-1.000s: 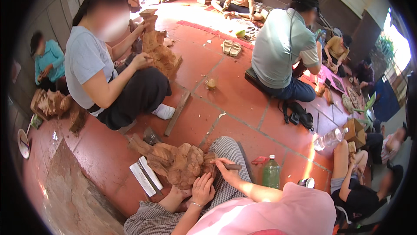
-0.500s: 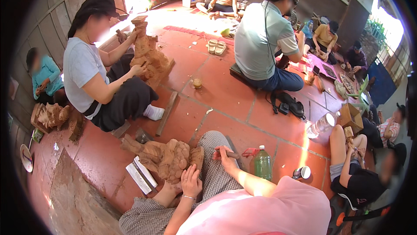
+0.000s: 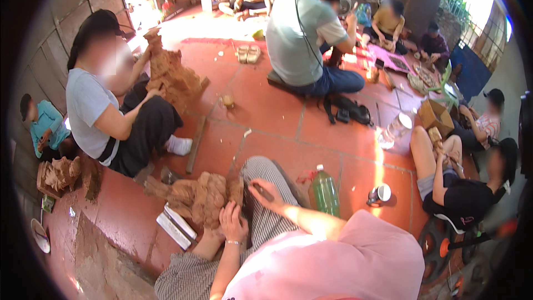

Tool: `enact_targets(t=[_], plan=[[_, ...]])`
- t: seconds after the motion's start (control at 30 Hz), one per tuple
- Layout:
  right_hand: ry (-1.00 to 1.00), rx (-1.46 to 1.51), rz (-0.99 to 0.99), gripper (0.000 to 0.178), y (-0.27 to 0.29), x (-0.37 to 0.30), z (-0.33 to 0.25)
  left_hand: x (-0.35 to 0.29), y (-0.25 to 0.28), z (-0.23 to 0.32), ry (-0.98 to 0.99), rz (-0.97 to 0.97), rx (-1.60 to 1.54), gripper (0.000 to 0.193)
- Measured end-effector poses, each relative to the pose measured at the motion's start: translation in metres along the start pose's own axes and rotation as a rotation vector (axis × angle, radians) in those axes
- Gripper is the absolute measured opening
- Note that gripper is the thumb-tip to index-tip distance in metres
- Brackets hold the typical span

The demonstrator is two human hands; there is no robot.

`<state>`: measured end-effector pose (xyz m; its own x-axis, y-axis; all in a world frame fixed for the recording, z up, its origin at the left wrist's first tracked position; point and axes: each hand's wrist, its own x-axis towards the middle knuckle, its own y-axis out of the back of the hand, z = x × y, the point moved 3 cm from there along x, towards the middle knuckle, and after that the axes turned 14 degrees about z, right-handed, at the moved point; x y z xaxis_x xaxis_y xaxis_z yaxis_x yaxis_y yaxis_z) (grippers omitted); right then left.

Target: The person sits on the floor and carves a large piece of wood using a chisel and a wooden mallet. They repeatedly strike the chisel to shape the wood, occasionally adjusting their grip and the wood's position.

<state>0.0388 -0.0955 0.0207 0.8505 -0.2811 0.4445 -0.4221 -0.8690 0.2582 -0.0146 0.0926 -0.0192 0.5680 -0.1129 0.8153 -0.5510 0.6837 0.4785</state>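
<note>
A brown carved figure (image 3: 201,195) with rounded, bumpy forms lies on its side by my crossed legs. My left hand (image 3: 233,223) rests against its near right edge, fingers stretched out along the surface. A flat brown piece (image 3: 236,190) at the figure's right end shows beside my knee; I cannot tell whether it is the figure's base. Over my checked trouser leg (image 3: 272,169), my right hand (image 3: 267,197) is closed round a short brown stick-like tool (image 3: 263,191). The tool's tip cannot be made out.
White-and-dark flat bars (image 3: 176,228) lie near the figure. A green bottle (image 3: 325,192) and a cup (image 3: 380,194) stand to my right. Across the red tiles are a wooden strip (image 3: 196,144), a glass (image 3: 228,101) and a black bag (image 3: 350,110). Several people sit around, one with a tall carving (image 3: 171,75).
The whole view has shifted, so most things sit farther left and the far ones higher. My left hand's fingers have moved slightly on the figure. My right hand still holds the tool.
</note>
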Motion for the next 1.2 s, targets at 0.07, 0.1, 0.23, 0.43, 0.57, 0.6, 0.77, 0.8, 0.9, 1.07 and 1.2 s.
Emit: enact_targets(t=[0.07,0.1,0.23,0.43,0.57,0.6,0.77,0.8,0.9,1.07,1.2], plan=[[-0.001,0.049,-0.004,0.019,0.002,0.0,0.003,0.001,-0.004,-0.002,-0.008,0.001,0.016,0.053],[0.005,0.071,-0.006,0.019,0.005,-0.002,0.004,0.001,-0.006,-0.001,-0.009,-0.017,0.025,0.054],[0.033,0.067,-0.025,0.017,0.008,-0.004,0.003,0.001,-0.003,0.001,-0.002,-0.046,0.05,0.056],[-0.053,0.125,-0.038,0.017,0.012,-0.006,0.009,0.008,0.001,0.008,0.064,-0.059,0.059,0.06],[-0.034,0.159,-0.019,0.018,0.014,-0.008,0.008,0.009,0.001,0.012,0.113,-0.062,0.054,0.06],[-0.029,0.152,-0.014,0.019,0.011,-0.006,0.01,0.01,0.001,0.011,0.122,-0.058,0.056,0.06],[-0.062,0.185,-0.026,0.019,0.01,-0.005,0.019,0.015,0.0,0.018,0.117,-0.067,0.064,0.056],[-0.078,0.186,-0.035,0.02,0.01,-0.004,0.018,0.014,0.001,0.018,0.121,-0.072,0.061,0.055],[-0.086,0.194,-0.037,0.02,0.01,-0.002,0.013,0.011,0.001,0.018,0.166,-0.079,0.041,0.056],[-0.083,0.192,-0.045,0.019,0.005,0.001,0.017,0.009,-0.001,0.018,0.213,-0.095,0.029,0.056],[-0.098,0.14,-0.081,0.018,0.0,0.006,0.019,0.009,-0.002,0.02,0.247,-0.124,-0.002,0.056]])
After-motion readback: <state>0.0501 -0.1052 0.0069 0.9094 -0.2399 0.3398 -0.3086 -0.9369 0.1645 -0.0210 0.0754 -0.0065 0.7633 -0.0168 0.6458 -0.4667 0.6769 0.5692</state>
